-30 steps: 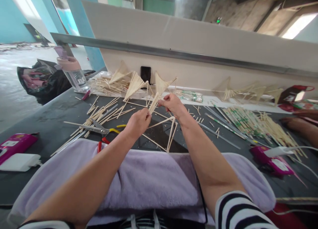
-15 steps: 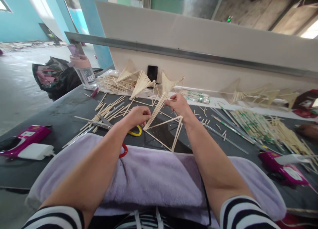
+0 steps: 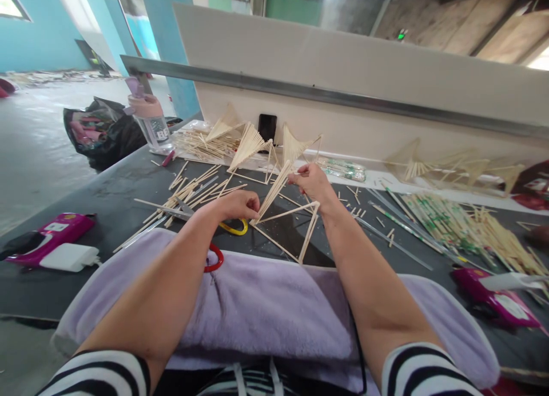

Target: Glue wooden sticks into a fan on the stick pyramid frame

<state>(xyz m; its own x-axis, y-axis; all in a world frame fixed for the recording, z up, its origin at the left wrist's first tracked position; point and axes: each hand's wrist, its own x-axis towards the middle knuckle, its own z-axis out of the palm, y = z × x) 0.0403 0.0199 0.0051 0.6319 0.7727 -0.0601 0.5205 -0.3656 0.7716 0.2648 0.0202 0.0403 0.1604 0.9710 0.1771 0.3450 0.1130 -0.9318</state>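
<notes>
My right hand [image 3: 314, 183] pinches the top of a bamboo-stick frame [image 3: 287, 224], a fan of thin sticks over a triangular base resting on the dark table [image 3: 98, 195]. My left hand [image 3: 235, 205] is curled at the lower end of the fan of sticks, fingertips pressed to it. Under my left wrist lie scissors with a yellow handle [image 3: 234, 229] and a red-handled tool [image 3: 213, 258]. Both forearms rest on a lilac towel [image 3: 257, 310].
Finished stick frames [image 3: 251, 147] lean on the back board. Loose sticks [image 3: 193, 190] lie left, more sticks [image 3: 463, 227] right. A bottle [image 3: 148, 118], a black bag [image 3: 100, 133], a pink device [image 3: 54, 236] with white charger [image 3: 71, 257], and another pink device [image 3: 497, 301] stand around.
My left hand dropped from the fan's upper part to its lower end near the table. The right hand kept its hold on the frame. The view shifted slightly left.
</notes>
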